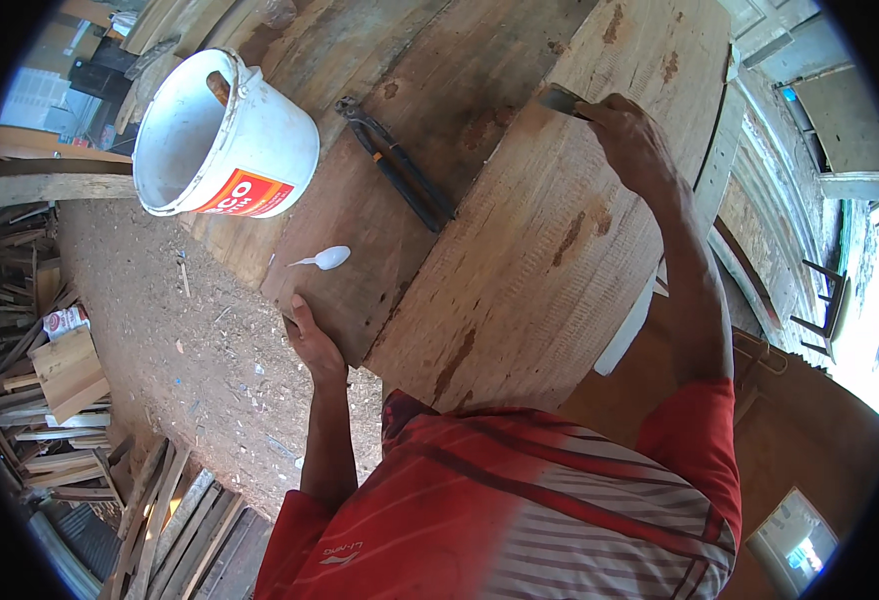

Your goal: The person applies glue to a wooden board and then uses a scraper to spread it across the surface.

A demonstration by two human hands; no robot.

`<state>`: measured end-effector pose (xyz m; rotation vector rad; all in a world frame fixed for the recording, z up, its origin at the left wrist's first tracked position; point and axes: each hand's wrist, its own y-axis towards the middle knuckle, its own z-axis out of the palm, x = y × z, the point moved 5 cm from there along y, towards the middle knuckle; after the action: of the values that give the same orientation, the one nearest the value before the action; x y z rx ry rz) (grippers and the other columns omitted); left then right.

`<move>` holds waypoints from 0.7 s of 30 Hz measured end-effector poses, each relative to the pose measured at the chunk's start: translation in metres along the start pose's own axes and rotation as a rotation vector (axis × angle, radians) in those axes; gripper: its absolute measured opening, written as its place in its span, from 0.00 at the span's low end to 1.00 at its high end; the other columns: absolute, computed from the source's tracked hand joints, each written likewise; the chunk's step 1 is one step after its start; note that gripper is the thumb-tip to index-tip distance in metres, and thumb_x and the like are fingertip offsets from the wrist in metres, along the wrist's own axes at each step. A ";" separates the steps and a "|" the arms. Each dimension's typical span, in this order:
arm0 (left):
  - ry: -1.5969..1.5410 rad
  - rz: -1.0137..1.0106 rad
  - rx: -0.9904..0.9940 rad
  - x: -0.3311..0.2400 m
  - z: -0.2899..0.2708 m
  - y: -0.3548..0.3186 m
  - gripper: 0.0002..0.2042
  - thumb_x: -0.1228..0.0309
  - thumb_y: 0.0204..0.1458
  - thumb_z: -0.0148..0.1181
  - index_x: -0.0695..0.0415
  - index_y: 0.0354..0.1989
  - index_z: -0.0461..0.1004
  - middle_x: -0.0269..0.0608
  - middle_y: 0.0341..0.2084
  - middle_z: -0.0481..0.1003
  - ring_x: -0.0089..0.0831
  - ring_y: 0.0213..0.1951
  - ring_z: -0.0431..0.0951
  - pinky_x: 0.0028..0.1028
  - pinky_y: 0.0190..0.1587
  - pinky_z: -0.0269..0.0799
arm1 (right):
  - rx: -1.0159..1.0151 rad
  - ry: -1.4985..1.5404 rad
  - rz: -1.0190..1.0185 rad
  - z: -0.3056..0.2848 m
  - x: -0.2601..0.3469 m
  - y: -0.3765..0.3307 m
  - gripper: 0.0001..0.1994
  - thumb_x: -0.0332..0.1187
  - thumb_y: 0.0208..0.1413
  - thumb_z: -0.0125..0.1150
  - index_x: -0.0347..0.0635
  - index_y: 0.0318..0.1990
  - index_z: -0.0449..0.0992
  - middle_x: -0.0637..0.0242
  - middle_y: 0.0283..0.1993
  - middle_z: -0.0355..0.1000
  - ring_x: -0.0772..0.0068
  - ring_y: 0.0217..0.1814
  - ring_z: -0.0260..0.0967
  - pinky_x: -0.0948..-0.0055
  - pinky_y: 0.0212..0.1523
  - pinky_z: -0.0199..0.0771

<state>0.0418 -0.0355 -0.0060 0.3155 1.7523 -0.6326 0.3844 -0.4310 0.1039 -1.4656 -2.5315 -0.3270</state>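
A pale wooden panel (534,255) with brown filled patches lies in front of me across a darker wooden table (344,300). Far right on the panel, my right hand (627,140) is closed round a putty knife (563,101), its flat metal blade against the wood. My left hand (316,345) grips the near left edge of the table, thumb on top; its other fingers are mostly hidden. Just beyond that thumb lies a white plastic spoon (332,258). Pincers (391,165) with dark handles rest on the table, left of the panel.
A white bucket (279,140) with a red label stands at the table's left side, a wooden handle inside it. Wood offcuts (69,470) pile up at far left. Shavings litter the floor (149,290). A brown panel with a small pane (794,535) is at lower right.
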 end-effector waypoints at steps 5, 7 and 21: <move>-0.007 -0.054 0.009 0.001 0.000 -0.001 0.35 0.48 0.69 0.51 0.63 0.75 0.57 0.51 0.68 0.66 0.43 0.66 0.69 0.39 0.67 0.66 | -0.059 0.011 -0.051 0.009 0.000 0.003 0.14 0.29 0.66 0.59 0.45 0.55 0.83 0.57 0.45 0.78 0.52 0.50 0.78 0.56 0.51 0.78; -0.026 -0.024 0.023 0.003 0.001 -0.001 0.35 0.48 0.69 0.51 0.63 0.75 0.57 0.51 0.68 0.66 0.43 0.66 0.69 0.39 0.67 0.66 | -0.094 0.016 -0.092 0.007 -0.005 0.004 0.14 0.26 0.65 0.55 0.47 0.53 0.83 0.56 0.42 0.77 0.50 0.49 0.78 0.56 0.50 0.79; -0.028 -0.032 0.007 -0.001 0.003 -0.001 0.35 0.49 0.70 0.50 0.65 0.75 0.56 0.52 0.68 0.65 0.44 0.65 0.69 0.39 0.67 0.66 | -0.061 -0.018 -0.239 -0.013 0.015 -0.017 0.14 0.23 0.60 0.62 0.47 0.50 0.85 0.62 0.42 0.80 0.60 0.49 0.79 0.59 0.56 0.77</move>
<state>0.0435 -0.0381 -0.0049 0.2834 1.7315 -0.6634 0.3629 -0.4302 0.1190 -1.1899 -2.7383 -0.4322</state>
